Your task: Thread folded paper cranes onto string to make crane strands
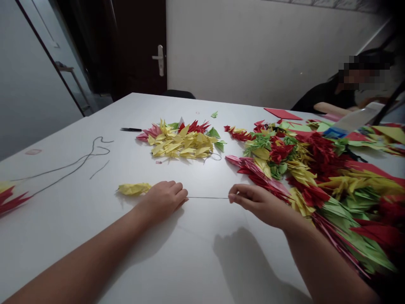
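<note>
A thin dark string runs taut between my two hands, just above the white table. My left hand is closed around the string's left part, its fingers curled down near the tabletop. Beside that hand, on its left, a yellow folded-paper bundle sticks out; whether the fingers also grip it is hidden. My right hand pinches the string's other end between thumb and fingertips. Beyond the hands lies a pile of yellow folded-paper pieces, with some red, pink and green ones at its edges.
Strung red, yellow and green paper pieces cover the table's right side. A dark pen-like tool lies near the far left. Loose string leads to red paper pieces at the left edge. A person sits at the far right.
</note>
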Demonstrator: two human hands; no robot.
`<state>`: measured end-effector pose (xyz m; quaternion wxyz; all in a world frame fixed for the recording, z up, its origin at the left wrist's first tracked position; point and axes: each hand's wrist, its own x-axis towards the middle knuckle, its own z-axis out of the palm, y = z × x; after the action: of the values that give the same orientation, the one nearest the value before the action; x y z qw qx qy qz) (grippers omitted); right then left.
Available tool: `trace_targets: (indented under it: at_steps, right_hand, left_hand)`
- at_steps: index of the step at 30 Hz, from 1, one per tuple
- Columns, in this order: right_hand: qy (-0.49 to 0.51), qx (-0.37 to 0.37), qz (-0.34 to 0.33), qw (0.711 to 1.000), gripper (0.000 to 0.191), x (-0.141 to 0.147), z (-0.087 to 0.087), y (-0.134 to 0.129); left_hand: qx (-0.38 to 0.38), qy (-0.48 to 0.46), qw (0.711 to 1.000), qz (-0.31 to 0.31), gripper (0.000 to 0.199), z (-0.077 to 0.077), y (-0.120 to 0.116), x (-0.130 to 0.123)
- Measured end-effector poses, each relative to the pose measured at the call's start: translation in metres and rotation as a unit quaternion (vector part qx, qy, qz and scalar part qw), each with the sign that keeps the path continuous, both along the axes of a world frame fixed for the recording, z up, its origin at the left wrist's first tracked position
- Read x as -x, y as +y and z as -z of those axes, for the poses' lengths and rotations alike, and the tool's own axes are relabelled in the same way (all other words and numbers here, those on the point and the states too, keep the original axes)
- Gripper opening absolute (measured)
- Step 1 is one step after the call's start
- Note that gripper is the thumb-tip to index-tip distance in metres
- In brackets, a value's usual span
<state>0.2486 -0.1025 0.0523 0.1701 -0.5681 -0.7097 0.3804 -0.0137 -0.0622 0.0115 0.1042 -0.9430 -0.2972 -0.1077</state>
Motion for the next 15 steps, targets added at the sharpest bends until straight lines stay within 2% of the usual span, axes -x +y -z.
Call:
trace_targets:
  at_steps: [3, 7, 9, 12, 15]
  right_hand:
    - [-0.040, 0.001, -0.048, 0.998, 0.035, -0.008, -0.007, -0.002]
    - [-0.086, -0.005, -0.053, 0.995, 0.030, -0.012, -0.004, 0.000]
    - [-0.103, -0.007, -0.047, 0.994, 0.030, -0.016, 0.000, 0.000]
    - [-0.115, 0.014, -0.026, 0.993, 0.034, -0.022, 0.005, 0.001]
    - [-0.136, -0.017, 0.008, 0.991, 0.037, -0.020, 0.004, 0.006]
  left_hand:
    - [0.016, 0.017, 1.000, -0.005, 0.025, 0.003, 0.001, -0.002]
    - [0.041, 0.035, 0.999, 0.000, 0.024, 0.001, -0.005, -0.006]
    - [0.033, 0.014, 0.999, 0.003, 0.025, -0.008, -0.013, -0.001]
    - [0.015, -0.048, 0.999, -0.007, 0.060, -0.031, -0.021, 0.021]
    - [0.064, -0.069, 0.993, -0.070, 0.069, -0.054, -0.018, 0.053]
